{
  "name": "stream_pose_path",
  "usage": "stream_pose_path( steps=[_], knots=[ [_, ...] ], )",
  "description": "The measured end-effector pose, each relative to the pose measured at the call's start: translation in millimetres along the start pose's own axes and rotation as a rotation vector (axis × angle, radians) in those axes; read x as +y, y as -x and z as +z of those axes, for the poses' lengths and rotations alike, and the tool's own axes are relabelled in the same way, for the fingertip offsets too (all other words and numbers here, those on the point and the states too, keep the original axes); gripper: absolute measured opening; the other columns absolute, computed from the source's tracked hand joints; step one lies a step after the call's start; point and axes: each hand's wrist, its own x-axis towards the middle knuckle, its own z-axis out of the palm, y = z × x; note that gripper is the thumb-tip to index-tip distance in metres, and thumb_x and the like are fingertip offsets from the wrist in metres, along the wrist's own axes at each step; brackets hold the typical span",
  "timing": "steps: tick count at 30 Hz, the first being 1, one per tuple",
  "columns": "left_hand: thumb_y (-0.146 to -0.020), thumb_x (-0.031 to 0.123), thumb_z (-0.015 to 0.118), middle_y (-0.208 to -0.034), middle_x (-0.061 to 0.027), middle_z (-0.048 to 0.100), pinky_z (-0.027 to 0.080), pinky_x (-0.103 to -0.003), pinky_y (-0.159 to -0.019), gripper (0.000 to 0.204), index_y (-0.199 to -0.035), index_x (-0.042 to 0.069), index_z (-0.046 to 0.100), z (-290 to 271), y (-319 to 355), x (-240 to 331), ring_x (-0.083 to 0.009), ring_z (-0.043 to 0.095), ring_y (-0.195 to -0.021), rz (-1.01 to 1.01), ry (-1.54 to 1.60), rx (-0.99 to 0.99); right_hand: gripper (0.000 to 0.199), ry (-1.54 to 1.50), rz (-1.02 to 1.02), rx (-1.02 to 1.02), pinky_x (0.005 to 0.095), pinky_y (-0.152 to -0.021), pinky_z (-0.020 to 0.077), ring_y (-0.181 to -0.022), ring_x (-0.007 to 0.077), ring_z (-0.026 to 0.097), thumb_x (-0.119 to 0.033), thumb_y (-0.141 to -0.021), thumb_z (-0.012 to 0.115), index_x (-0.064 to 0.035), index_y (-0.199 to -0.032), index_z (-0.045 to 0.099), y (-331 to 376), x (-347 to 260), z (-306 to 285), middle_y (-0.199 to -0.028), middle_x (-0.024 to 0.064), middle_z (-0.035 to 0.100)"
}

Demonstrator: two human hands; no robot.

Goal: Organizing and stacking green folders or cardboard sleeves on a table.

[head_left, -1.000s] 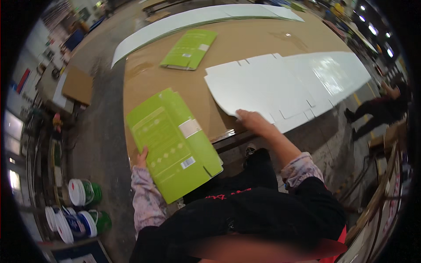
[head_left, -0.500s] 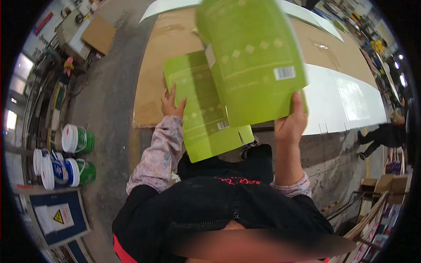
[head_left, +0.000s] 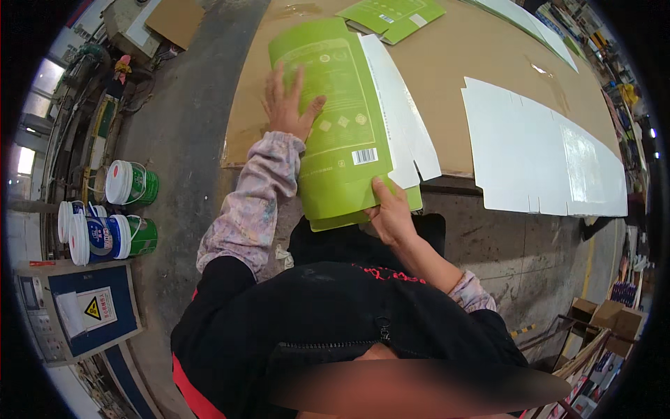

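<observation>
A green printed cardboard sheet (head_left: pixel 335 143) with a barcode lies folded in front of me, its white inner side (head_left: pixel 401 112) showing along the right. My left hand (head_left: pixel 289 105) rests on its upper left part, fingers spread flat. At the lower right corner, my right hand (head_left: pixel 389 213) grips the sheet's edge, thumb on top and fingers underneath. More green card shows below its near edge, which hangs past the table. Farther back lies another green folded carton (head_left: pixel 394 17), apart from both hands.
The brown-covered table (head_left: pixel 440 63) carries a flat white cardboard sheet (head_left: pixel 516 153) at the right and more sheets (head_left: pixel 527 28) along the far edge. Lidded buckets (head_left: pixel 132 183) stand on the floor at left, near a blue control box (head_left: pixel 91 307) with a warning sign.
The raised green sheet has come down to the left onto the other one. My right hand moved down and left with it; my left hand moved up onto its surface.
</observation>
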Motion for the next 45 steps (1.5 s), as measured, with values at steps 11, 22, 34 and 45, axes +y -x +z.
stream_pose_path(
  steps=[11, 22, 34, 45],
  knots=[
    [-0.094, 0.056, 0.030, -0.155, 0.0049, 0.013, 0.006, -0.072, -0.104, 0.057, -0.146, 0.035, 0.023, 60, 10, -11, -0.0274, 0.010, -0.142, 0.370, -0.635, -0.570, 0.042, 1.132, -0.510, 0.144, 0.0302, -0.068, 0.0480, -0.076, 0.0151, 0.062, -0.034, -0.098, 0.045, 0.0040, -0.100, 0.062, -28, -121, -42, -0.083, 0.0095, 0.067],
    [-0.094, 0.059, 0.023, -0.155, 0.0064, 0.014, 0.005, -0.074, -0.103, 0.059, -0.146, 0.033, 0.020, 68, 16, 11, -0.0275, 0.012, -0.142, 0.420, -0.502, -0.603, 0.060, 0.923, -0.296, -0.243, 0.0360, -0.111, 0.0225, -0.137, 0.0277, 0.028, -0.040, -0.097, 0.045, -0.0035, -0.142, 0.032, -92, -95, -35, -0.145, 0.0188, 0.034],
    [-0.097, 0.039, 0.034, -0.153, 0.0085, 0.019, 0.007, -0.074, -0.103, 0.049, -0.145, 0.029, 0.027, 87, 5, 18, -0.0275, 0.008, -0.142, 0.484, -0.228, -0.469, 0.090, 2.068, -0.838, -0.119, 0.0443, -0.114, 0.0126, -0.140, 0.0313, 0.020, -0.060, -0.084, 0.047, 0.0059, -0.141, 0.026, -93, -23, -22, -0.148, 0.0205, 0.027],
    [-0.096, 0.053, 0.020, -0.151, 0.0188, 0.019, 0.003, -0.074, -0.104, 0.053, -0.145, 0.034, 0.024, 136, -78, 3, -0.0262, 0.008, -0.143, 0.132, -0.440, -0.543, 0.087, 1.995, -0.748, -0.196, 0.0451, -0.114, 0.0137, -0.139, 0.0303, 0.023, -0.056, -0.080, 0.055, 0.0055, -0.138, 0.033, -20, -2, -39, -0.145, 0.0191, 0.032]
  ],
)
